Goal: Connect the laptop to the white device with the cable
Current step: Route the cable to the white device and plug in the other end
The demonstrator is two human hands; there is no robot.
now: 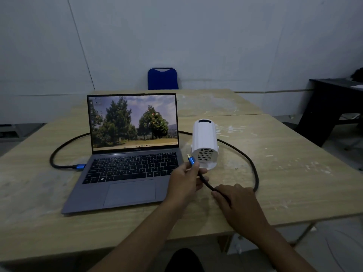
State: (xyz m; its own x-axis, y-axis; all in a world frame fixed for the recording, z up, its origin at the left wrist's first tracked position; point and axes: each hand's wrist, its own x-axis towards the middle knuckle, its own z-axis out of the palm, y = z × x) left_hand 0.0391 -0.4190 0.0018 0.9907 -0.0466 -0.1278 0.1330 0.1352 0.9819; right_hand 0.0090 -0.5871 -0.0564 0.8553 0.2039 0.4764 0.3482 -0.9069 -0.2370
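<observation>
Cable's blue plug (pixel 191 160) pinched in left hand (pixel 185 180), right hand (pixel 238 203) loosely gripping cable (pixel 253 167) behind.

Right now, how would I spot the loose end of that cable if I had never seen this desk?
Start at the open laptop on the wooden table; just right of its keyboard stands a white device. Between them, the left hand holds up the free plug. Its blue shell and bare metal tip are in mid-air, while the matching blue plug sits at the laptop's left edge.

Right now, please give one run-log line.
left hand: holds free blue plug | right hand: on cable | white device: unplugged | laptop: plugged
</observation>
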